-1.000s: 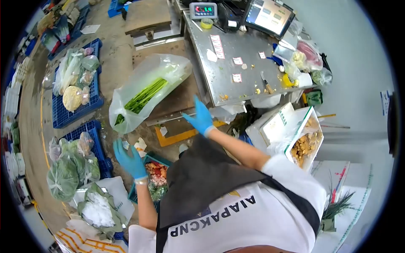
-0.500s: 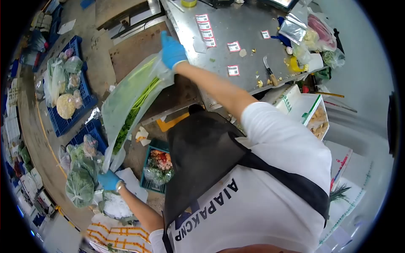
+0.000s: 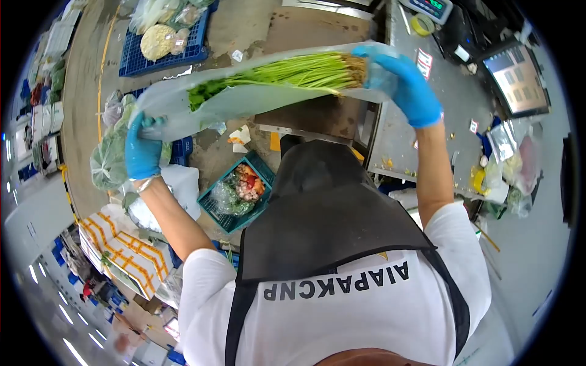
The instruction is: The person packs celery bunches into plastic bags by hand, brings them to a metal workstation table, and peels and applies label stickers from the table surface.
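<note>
A long clear plastic bag (image 3: 238, 105) with a bunch of leafy green stalks (image 3: 293, 72) inside is stretched between my blue-gloved hands. My left hand (image 3: 143, 146) is closed on the bag's left end, near the leafy tops. At the other end, beside the brownish root ends, my right hand (image 3: 406, 82) grips the plastic. The bag hangs level above the floor and a brown board (image 3: 305, 116).
A teal crate (image 3: 229, 226) with bagged produce stands on the floor. Blue pallets (image 3: 131, 58) hold more bagged vegetables. At right, the metal table (image 3: 390, 131) carries a scale (image 3: 430, 7), a screen (image 3: 519, 79), tape and labels. A taped white box (image 3: 131, 244) lies lower left.
Both hands have risen with the bag, the left one upward and the right one to the right. The bag has turned from steeply slanted to nearly level, and the view has shifted.
</note>
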Demonstrator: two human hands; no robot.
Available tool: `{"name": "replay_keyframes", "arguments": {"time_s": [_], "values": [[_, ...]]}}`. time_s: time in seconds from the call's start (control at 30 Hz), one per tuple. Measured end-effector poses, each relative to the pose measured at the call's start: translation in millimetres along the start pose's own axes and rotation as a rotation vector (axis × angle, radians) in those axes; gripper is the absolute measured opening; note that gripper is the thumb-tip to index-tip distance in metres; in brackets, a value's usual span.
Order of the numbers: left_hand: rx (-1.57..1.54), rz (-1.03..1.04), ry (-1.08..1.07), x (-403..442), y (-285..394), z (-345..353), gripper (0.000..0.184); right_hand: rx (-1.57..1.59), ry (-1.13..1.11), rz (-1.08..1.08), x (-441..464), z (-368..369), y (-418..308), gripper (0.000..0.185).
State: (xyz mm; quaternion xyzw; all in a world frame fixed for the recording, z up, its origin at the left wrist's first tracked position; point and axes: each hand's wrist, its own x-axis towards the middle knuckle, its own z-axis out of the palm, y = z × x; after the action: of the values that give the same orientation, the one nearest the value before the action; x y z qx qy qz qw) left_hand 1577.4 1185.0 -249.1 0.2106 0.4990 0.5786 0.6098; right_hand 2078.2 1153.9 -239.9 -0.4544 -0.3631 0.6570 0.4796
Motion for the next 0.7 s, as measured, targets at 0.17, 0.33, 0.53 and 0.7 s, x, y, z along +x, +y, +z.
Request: {"name": "replay_keyframes", "arguments": {"time_s": [0.17, 0.33, 0.53, 0.7], "values": [[-0.192, -0.351, -0.185, 76.3, 12.3, -56.7, 0.012, -0.269, 0.054, 0.135, 39.4, -56.3, 30.8, 0.031], [-0.214, -0.416, -0.342, 109.3, -0.3, -35.5, 0.021, -0.111, 0.123, 0.174, 63.0, -62.9, 44.0, 0.028], [-0.164, -0.362, -0.19, 67.3, 2.3, 12.3, 0.027, -0.208, 0.182, 0.222, 43.2, -20.3, 25.9, 0.028], [0.45, 0.069, -0.357, 3.7, -37.4, 6.1, 0.021, -0.432, -0.202, 0.118, 3.5, 30.6, 18.1, 0.05]]}}
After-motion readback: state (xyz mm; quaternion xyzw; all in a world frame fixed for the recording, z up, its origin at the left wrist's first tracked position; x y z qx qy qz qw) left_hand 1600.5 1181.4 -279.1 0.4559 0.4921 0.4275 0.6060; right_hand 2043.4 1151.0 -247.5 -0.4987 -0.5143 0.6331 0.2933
